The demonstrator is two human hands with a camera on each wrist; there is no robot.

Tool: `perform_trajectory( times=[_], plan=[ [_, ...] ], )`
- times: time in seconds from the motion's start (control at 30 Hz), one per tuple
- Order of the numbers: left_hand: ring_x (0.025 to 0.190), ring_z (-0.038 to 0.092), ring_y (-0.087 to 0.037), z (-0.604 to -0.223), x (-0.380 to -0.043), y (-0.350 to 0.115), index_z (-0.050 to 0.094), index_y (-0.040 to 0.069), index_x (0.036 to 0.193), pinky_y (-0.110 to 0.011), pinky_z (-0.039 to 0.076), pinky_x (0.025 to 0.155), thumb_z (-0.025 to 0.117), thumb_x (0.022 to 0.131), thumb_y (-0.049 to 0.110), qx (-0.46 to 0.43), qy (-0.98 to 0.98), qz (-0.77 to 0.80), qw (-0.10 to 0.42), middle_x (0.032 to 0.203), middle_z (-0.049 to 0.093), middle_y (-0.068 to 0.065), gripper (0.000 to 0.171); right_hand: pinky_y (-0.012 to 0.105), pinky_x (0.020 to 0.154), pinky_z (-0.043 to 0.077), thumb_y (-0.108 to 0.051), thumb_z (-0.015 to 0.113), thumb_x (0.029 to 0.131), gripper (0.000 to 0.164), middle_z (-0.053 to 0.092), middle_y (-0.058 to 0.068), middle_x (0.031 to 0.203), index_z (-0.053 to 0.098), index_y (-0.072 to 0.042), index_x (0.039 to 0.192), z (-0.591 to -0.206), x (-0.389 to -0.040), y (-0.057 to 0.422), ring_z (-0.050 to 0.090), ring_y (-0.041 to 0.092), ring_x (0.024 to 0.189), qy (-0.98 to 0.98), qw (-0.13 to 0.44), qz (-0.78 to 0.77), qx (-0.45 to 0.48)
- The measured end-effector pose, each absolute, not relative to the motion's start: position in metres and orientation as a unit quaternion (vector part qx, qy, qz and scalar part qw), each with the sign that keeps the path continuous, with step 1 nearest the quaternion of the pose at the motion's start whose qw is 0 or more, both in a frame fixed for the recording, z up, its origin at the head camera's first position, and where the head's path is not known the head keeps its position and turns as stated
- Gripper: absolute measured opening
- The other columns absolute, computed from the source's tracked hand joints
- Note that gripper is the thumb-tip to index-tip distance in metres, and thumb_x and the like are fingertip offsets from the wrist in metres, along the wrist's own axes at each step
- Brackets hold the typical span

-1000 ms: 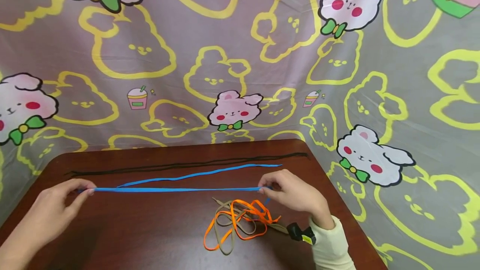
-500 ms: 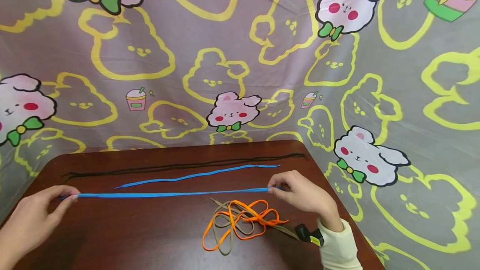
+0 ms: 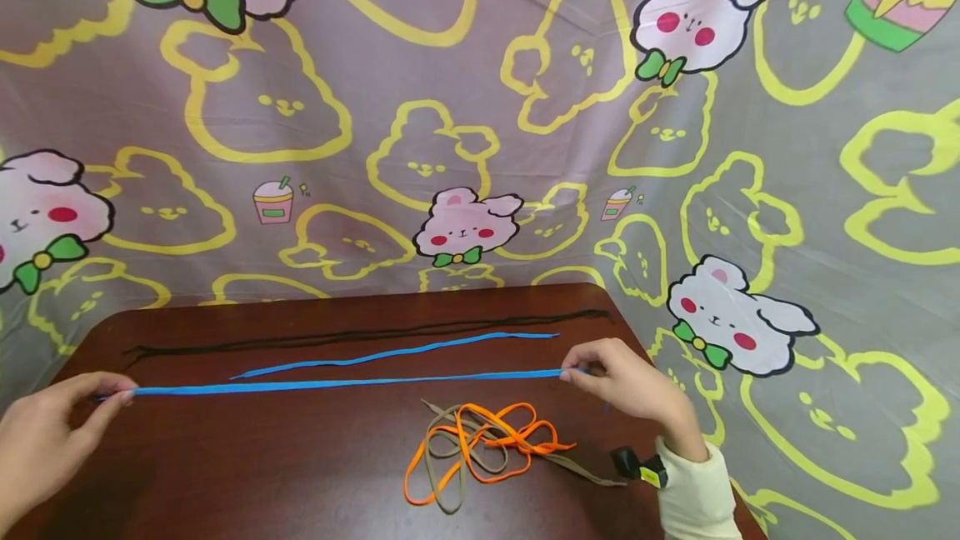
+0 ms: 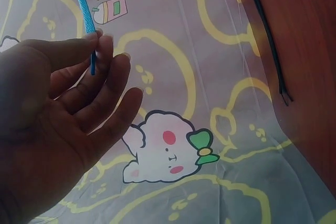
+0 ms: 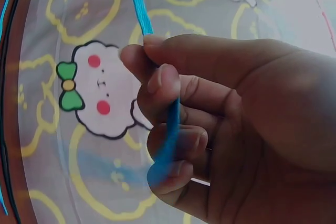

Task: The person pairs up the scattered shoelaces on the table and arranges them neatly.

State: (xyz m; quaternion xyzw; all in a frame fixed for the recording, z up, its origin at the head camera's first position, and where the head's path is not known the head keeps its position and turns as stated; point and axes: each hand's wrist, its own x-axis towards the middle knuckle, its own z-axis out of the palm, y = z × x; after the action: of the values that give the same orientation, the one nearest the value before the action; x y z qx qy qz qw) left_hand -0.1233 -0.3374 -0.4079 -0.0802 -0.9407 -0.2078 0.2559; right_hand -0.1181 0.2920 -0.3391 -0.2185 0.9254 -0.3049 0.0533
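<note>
A flat blue shoelace (image 3: 322, 384) is stretched nearly straight between the two hands, raised over the table. My left hand (image 3: 56, 432) pinches it near one end between thumb and index finger; in the left wrist view the lace's narrow tip (image 4: 93, 66) pokes out below the thumb. On the other side my right hand (image 3: 630, 386) pinches it between thumb and fingertips. A loose tail (image 5: 173, 124) of the lace hangs past the right fingers in the right wrist view, its end blurred. Behind the held lace, a second blue shoelace (image 3: 405, 351) lies on the table.
Farther back, black shoelaces (image 3: 337, 338) lie side by side along the brown table (image 3: 262, 465). An orange shoelace (image 3: 457, 440) and an olive-brown shoelace (image 3: 438, 498) lie loosely tangled in front of the right hand. A patterned cloth (image 3: 360, 107) hangs behind and to the right.
The hands have spread farther apart, left hand leftward and right hand rightward, with more of the blue shoelace stretched between them. The laces on the table lie nearly as before.
</note>
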Motion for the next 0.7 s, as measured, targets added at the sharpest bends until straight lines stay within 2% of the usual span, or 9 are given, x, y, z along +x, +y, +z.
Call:
perform_trajectory(
  times=[0.17,0.3,0.37,0.43,0.53,0.6,0.7],
  plan=[
    [0.063,0.034,0.015,-0.407,-0.124,-0.339,0.067,-0.001,0.089,-0.025,0.030,0.050,0.073,0.093,0.004,-0.074,-0.943,-0.208,0.248,0.072,0.065,-0.010,0.009,0.027,0.060,0.050,-0.020,0.065,0.101,0.011,0.064,-0.009,0.070,0.073,-0.020,0.093,-0.341,-0.120,0.303,0.061,0.007,0.062,0.923,0.054,-0.314,-0.216],
    [0.062,0.036,0.014,-0.408,-0.125,-0.341,0.067,-0.001,0.088,-0.025,0.032,0.050,0.073,0.092,0.004,-0.076,-0.945,-0.206,0.244,0.072,0.065,-0.008,0.009,0.027,0.063,0.052,-0.019,0.064,0.101,0.010,0.066,-0.012,0.073,0.074,-0.017,0.097,-0.343,-0.122,0.310,0.063,0.007,0.066,0.926,0.054,-0.307,-0.213],
    [0.061,0.049,0.004,-0.409,-0.126,-0.340,0.068,-0.001,0.088,-0.026,0.035,0.051,0.074,0.091,0.003,-0.080,-0.945,-0.205,0.242,0.073,0.066,-0.010,0.008,0.027,0.065,0.053,-0.017,0.064,0.101,0.011,0.068,-0.012,0.076,0.074,-0.016,0.099,-0.344,-0.123,0.312,0.063,0.006,0.068,0.927,0.055,-0.306,-0.210],
    [0.061,0.059,-0.013,-0.409,-0.127,-0.339,0.068,-0.001,0.088,-0.030,0.038,0.052,0.075,0.089,0.002,-0.084,-0.946,-0.202,0.241,0.073,0.067,-0.013,0.008,0.028,0.066,0.054,-0.015,0.064,0.101,0.011,0.069,-0.011,0.078,0.075,-0.014,0.100,-0.345,-0.123,0.314,0.064,0.006,0.070,0.927,0.056,-0.307,-0.210],
    [0.063,0.062,-0.036,-0.409,-0.129,-0.335,0.067,-0.003,0.089,-0.039,0.041,0.052,0.075,0.087,-0.001,-0.086,-0.951,-0.197,0.221,0.075,0.067,-0.016,0.008,0.027,0.065,0.054,-0.013,0.064,0.101,0.011,0.069,-0.011,0.078,0.075,-0.014,0.100,-0.348,-0.125,0.315,0.064,0.006,0.070,0.927,0.059,-0.307,-0.205],
    [0.061,0.060,-0.031,-0.408,-0.131,-0.334,0.067,-0.004,0.089,-0.039,0.040,0.052,0.075,0.087,-0.003,-0.083,-0.956,-0.193,0.207,0.074,0.067,-0.015,0.009,0.027,0.064,0.053,-0.013,0.064,0.101,0.011,0.069,-0.011,0.077,0.075,-0.014,0.099,-0.351,-0.127,0.316,0.064,0.006,0.070,0.928,0.061,-0.306,-0.203],
    [0.060,0.055,-0.020,-0.408,-0.133,-0.332,0.066,-0.004,0.088,-0.032,0.034,0.053,0.075,0.086,-0.004,-0.078,-0.959,-0.189,0.194,0.074,0.067,-0.013,0.009,0.027,0.062,0.052,-0.014,0.065,0.100,0.011,0.069,-0.011,0.076,0.076,-0.015,0.097,-0.355,-0.130,0.317,0.064,0.006,0.069,0.929,0.066,-0.304,-0.198]
  ],
)
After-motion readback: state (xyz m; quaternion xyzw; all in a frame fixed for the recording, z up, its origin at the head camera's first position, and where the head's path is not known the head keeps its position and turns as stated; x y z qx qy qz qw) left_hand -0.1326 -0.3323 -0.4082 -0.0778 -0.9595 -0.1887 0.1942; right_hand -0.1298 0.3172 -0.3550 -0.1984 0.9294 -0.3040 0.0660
